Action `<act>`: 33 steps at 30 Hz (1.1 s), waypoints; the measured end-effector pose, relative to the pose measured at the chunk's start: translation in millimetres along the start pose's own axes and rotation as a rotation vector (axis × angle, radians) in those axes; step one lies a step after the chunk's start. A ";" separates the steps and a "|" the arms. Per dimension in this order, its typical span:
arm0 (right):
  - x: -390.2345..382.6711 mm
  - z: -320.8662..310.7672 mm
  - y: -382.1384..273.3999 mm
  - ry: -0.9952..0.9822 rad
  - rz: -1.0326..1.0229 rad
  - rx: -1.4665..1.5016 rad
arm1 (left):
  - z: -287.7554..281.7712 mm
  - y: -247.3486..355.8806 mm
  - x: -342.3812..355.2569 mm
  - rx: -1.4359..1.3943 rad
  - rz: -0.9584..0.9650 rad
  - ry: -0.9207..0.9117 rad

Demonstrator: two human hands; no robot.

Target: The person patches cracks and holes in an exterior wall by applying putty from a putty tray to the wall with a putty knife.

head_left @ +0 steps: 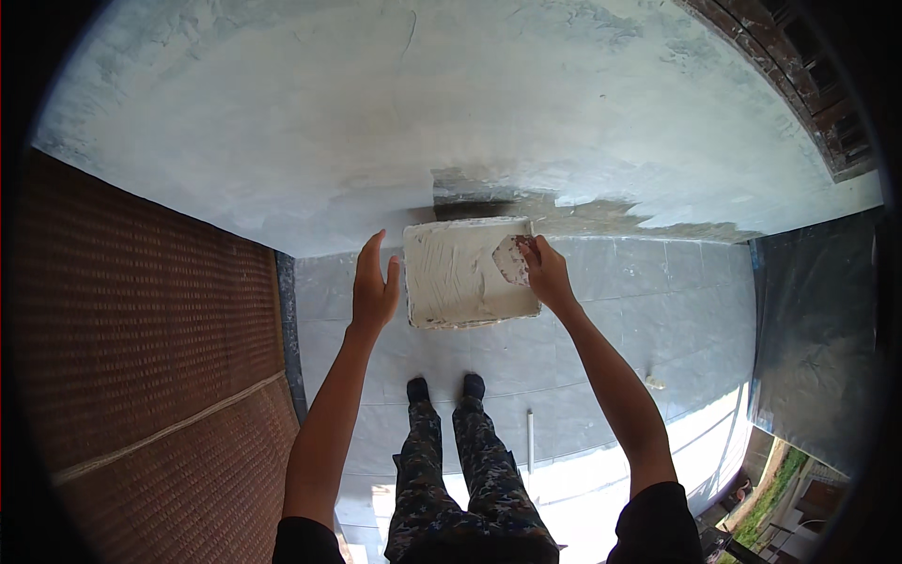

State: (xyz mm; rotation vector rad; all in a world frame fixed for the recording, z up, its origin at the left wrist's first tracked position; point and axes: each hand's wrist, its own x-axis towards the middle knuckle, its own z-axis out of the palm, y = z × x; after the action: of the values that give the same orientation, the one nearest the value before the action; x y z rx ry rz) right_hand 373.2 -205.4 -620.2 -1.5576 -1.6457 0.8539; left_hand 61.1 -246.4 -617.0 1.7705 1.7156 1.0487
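In front of me is a rectangular tray (411, 282) coated with thick off-white paste, smeared in ridges; what it rests on is hidden. My left hand (374, 293) is beside its left edge, thumb and fingers apart, holding nothing. The thumb comes close to the rim, and I cannot tell if it touches. My right hand (549, 274) grips a paste-stained scraper (510, 260) with a broad, angular blade. That blade is over the right part of the tray, near the paste.
Ahead rises a whitish plastered wall (442, 113) with a bare dark patch (470, 193) low down. Brown woven matting (160, 310) stands on the left, dark sheeting (817, 320) on the right. On the grey floor covering (611, 329) lie a white rod (530, 442) and a small pale lump (655, 383).
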 end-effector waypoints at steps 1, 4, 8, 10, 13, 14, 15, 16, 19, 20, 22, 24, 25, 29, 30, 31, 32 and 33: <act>-3.9 12.9 20.7 -0.007 -0.013 -0.056 | 10.7 -15.0 -11.7 -0.002 -0.029 -0.022; -17.8 50.9 66.3 -0.052 -0.044 -0.198 | 44.1 -58.4 -49.2 -0.012 -0.081 -0.083; -28.1 85.4 108.3 -0.113 -0.134 -0.462 | 84.8 -102.2 -89.9 -0.054 -0.155 -0.167; -27.1 99.6 117.6 -0.136 -0.162 -0.481 | 98.5 -123.6 -105.7 -0.034 -0.176 -0.188; -27.6 108.8 137.6 -0.158 -0.281 -0.575 | 125.0 -143.6 -122.5 -0.014 -0.190 -0.205; -31.3 113.0 140.3 -0.166 -0.273 -0.577 | 130.7 -147.5 -125.5 0.005 -0.188 -0.204; -34.1 116.6 141.7 -0.197 -0.297 -0.571 | 136.1 -150.0 -128.0 0.002 -0.194 -0.209; -36.0 118.9 142.1 -0.226 -0.322 -0.565 | 140.9 -151.5 -129.8 -0.007 -0.244 -0.221; -43.8 122.7 142.8 -0.299 -0.370 -0.495 | 146.3 -156.6 -133.2 -0.019 -0.290 -0.235; -45.9 122.2 142.9 -0.301 -0.368 -0.497 | 147.6 -156.7 -133.9 -0.026 -0.285 -0.236; -48.7 120.6 142.0 -0.419 -0.380 -0.427 | 148.3 -156.6 -134.2 -0.033 -0.278 -0.235; -50.2 120.4 138.1 -0.451 -0.364 -0.412 | 146.2 -158.5 -134.1 -0.032 -0.269 -0.231; -50.0 120.7 136.0 -0.484 -0.347 -0.397 | 144.9 -159.0 -134.2 -0.030 -0.272 -0.238; -45.3 119.6 136.5 -0.520 -0.346 -0.387 | 145.6 -157.8 -133.7 -0.037 -0.270 -0.243; -43.8 120.8 136.4 -0.525 -0.359 -0.407 | 145.4 -158.1 -133.8 -0.036 -0.269 -0.242; -42.9 121.9 136.3 -0.529 -0.372 -0.428 | 145.1 -158.6 -134.0 -0.038 -0.273 -0.246; -42.0 121.1 136.5 -0.529 -0.374 -0.428 | 144.8 -157.8 -133.2 -0.041 -0.278 -0.249; -41.2 119.8 136.8 -0.521 -0.362 -0.407 | 144.9 -157.0 -132.3 -0.041 -0.277 -0.247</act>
State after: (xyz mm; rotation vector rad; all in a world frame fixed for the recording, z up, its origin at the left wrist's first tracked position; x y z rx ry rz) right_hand 345.9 -238.2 -801.8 -1.2779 -2.5150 0.8003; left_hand 84.0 -331.0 -852.5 1.5110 1.7086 0.7102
